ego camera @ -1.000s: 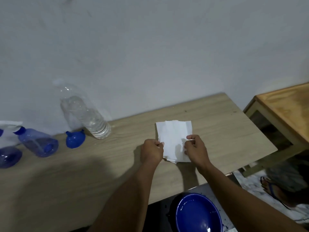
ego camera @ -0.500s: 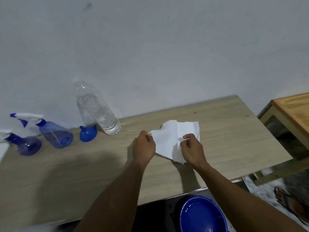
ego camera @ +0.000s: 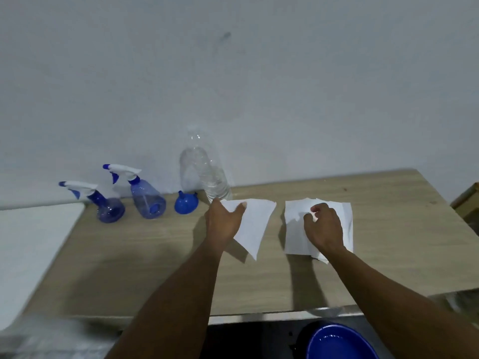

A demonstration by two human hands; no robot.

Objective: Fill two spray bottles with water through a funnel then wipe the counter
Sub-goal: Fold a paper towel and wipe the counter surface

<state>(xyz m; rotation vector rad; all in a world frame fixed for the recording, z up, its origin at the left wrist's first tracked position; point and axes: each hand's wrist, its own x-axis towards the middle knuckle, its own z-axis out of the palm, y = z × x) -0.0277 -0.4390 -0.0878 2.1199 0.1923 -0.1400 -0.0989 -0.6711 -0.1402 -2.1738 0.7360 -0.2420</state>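
**Two paper sheets, one per hand**

On the wood-grain surface, along the wall, stand a round sprayer and a conical sprayer, both translucent blue. Next come a blue plastic funnel and a clear ribbed bottle. The left hand has its fingers clamped on the corner of a smooth triangular sheet. The right hand has curled fingers pinching a crumpled squarish sheet, which seems to lie flat on the surface.

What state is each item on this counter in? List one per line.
Left spray bottle: upright, sprayer on.
Right spray bottle: upright, sprayer on.
Funnel: upside down, spout up.
Water bottle: upright, water low.
Left tissue: held by left hand.
Right tissue: under right hand.
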